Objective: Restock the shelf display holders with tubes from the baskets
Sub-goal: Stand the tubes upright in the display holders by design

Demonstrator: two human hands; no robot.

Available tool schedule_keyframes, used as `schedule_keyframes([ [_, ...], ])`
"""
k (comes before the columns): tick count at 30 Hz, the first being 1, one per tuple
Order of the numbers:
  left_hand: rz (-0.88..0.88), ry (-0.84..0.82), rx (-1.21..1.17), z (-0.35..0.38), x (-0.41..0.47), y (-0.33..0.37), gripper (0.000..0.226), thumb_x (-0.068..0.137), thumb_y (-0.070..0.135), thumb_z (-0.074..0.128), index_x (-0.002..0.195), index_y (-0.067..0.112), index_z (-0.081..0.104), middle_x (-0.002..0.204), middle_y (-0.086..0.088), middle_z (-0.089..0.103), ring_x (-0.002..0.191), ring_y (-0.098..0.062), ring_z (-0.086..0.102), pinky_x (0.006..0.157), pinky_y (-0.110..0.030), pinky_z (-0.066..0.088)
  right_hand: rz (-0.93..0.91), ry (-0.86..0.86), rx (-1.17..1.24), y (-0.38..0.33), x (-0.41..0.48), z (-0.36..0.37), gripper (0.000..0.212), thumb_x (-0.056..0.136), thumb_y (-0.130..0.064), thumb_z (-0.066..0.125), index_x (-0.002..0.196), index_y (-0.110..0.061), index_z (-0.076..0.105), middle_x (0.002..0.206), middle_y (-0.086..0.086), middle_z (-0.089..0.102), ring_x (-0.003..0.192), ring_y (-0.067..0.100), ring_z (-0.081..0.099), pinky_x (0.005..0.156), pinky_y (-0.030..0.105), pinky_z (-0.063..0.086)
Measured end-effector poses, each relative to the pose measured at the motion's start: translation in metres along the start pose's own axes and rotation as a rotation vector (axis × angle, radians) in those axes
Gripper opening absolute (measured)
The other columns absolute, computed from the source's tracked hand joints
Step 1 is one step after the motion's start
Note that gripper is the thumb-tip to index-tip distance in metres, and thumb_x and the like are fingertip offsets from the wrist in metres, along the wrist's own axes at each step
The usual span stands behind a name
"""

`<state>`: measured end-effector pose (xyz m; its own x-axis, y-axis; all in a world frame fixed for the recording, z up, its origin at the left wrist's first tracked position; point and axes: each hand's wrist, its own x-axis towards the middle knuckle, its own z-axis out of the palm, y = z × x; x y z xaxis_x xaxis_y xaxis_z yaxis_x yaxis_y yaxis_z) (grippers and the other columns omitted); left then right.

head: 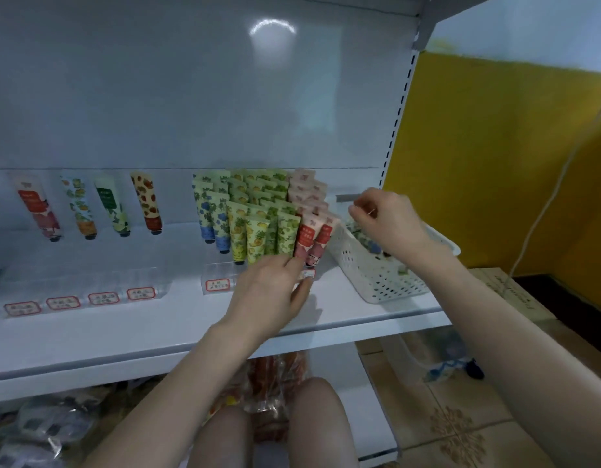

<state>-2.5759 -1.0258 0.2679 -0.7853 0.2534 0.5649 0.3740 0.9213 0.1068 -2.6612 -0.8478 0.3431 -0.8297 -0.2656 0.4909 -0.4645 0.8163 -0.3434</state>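
Bare knees (292, 417) sit at 6 o'clock, below the shelf (123, 332). Near the centre the left hand (272, 288) lays its fingers (289, 263) on the cap ends of the front red tubes (309, 238) in the packed holder (218, 282), thumb spread beneath by a price label. Whether it pinches a tube or only presses cannot be told. At 3 o'clock the right hand (383, 217) hovers over the white basket (377, 282), fingers curled in; what they hold, if anything, is unclear. More tubes lie in the basket, and a second holder (89, 292) at 9 o'clock carries only four. These tubes look light, soft-walled and glossy, likely slippery and easily dented at the belly. The flat crimped top or the hard cap seems the safest hold, pinched lightly.
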Motion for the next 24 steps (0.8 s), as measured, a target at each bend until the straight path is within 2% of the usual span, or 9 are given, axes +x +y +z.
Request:
schedule_keyframes([
  [3,0.035,0.001,-0.062,-0.005,0.038,0.023,0.028,0.088,0.026,0.045,0.091,0.006,0.064,0.084,-0.01,0.063,0.076,-0.029,0.059,0.056,-0.03,0.038,0.192,-0.152,-0.035,0.04,0.004,-0.027,0.023,0.093,-0.021,0.052,0.105,-0.004,0.063,0.096,0.01,0.065,0.086,0.024,0.059,0.073,0.033,0.05],
  [7,-0.015,-0.106,-0.07,0.006,0.092,0.046,0.03,0.094,0.025,0.046,0.114,0.006,0.058,0.11,-0.012,0.058,0.102,-0.029,0.054,0.079,-0.036,0.041,0.313,-0.363,-0.058,0.08,0.01,-0.033,0.025,0.093,-0.015,0.053,0.101,0.006,0.063,0.095,0.019,0.068,0.084,0.029,0.065,0.073,0.037,0.052],
  [10,0.004,-0.252,-0.006,0.026,0.134,0.055,0.019,0.094,0.025,0.047,0.097,0.007,0.055,0.095,-0.007,0.052,0.094,-0.027,0.055,0.069,-0.034,0.04,0.314,-0.575,-0.102,0.097,0.018,-0.028,0.029,0.09,-0.016,0.059,0.107,0.008,0.061,0.1,0.024,0.066,0.075,0.026,0.06,0.075,0.041,0.052],
  [13,0.061,-0.539,0.06,0.045,0.167,0.064,0.021,0.089,0.029,0.058,0.083,0.012,0.047,0.076,0.0,0.047,0.073,-0.019,0.049,0.056,-0.026,0.033,0.282,-0.804,-0.216,0.11,0.028,-0.021,0.036,0.085,-0.025,0.066,0.111,0.001,0.062,0.108,0.019,0.065,0.079,0.022,0.057,0.068,0.033,0.045],
  [16,0.117,-0.859,0.095,0.07,0.185,0.076,0.022,0.084,0.031,0.064,0.093,0.012,0.056,0.081,-0.001,0.053,0.072,-0.018,0.048,0.057,-0.025,0.036,0.209,-0.948,-0.404,0.12,0.035,-0.01,0.035,0.089,-0.024,0.061,0.116,-0.002,0.061,0.119,0.015,0.061,0.105,0.03,0.059,0.081,0.036,0.049],
  [18,0.111,-1.029,0.077,0.084,0.192,0.078,0.025,0.085,0.029,0.062,0.101,0.01,0.057,0.087,-0.004,0.054,0.073,-0.019,0.049,0.059,-0.027,0.04,0.166,-0.995,-0.483,0.122,0.037,-0.002,0.032,0.092,-0.015,0.053,0.121,-0.004,0.058,0.124,0.014,0.057,0.111,0.031,0.055,0.08,0.036,0.047],
  [20,0.113,-1.155,0.065,0.094,0.197,0.079,0.024,0.087,0.03,0.059,0.097,0.008,0.054,0.088,-0.006,0.053,0.075,-0.021,0.049,0.064,-0.03,0.041,0.141,-1.027,-0.511,0.124,0.039,0.004,0.033,0.092,-0.012,0.047,0.123,-0.005,0.056,0.126,0.012,0.056,0.112,0.03,0.055,0.077,0.034,0.045],
  [22,0.111,-1.221,0.077,0.102,0.197,0.08,0.03,0.09,0.03,0.057,0.107,0.006,0.052,0.096,-0.008,0.052,0.085,-0.023,0.049,0.073,-0.033,0.042,0.105,-1.051,-0.526,0.127,0.042,0.01,0.032,0.09,-0.014,0.051,0.121,-0.007,0.057,0.121,0.01,0.058,0.106,0.028,0.057,0.08,0.035,0.046],
  [24,0.105,-1.212,0.103,0.112,0.194,0.081,0.032,0.092,0.021,0.053,0.117,0.0,0.049,0.1,-0.01,0.052,0.086,-0.022,0.048,0.074,-0.032,0.041,0.065,-1.043,-0.526,0.129,0.045,0.016,0.03,0.087,-0.015,0.057,0.116,-0.007,0.059,0.111,0.008,0.061,0.095,0.025,0.058,0.078,0.034,0.048],
])
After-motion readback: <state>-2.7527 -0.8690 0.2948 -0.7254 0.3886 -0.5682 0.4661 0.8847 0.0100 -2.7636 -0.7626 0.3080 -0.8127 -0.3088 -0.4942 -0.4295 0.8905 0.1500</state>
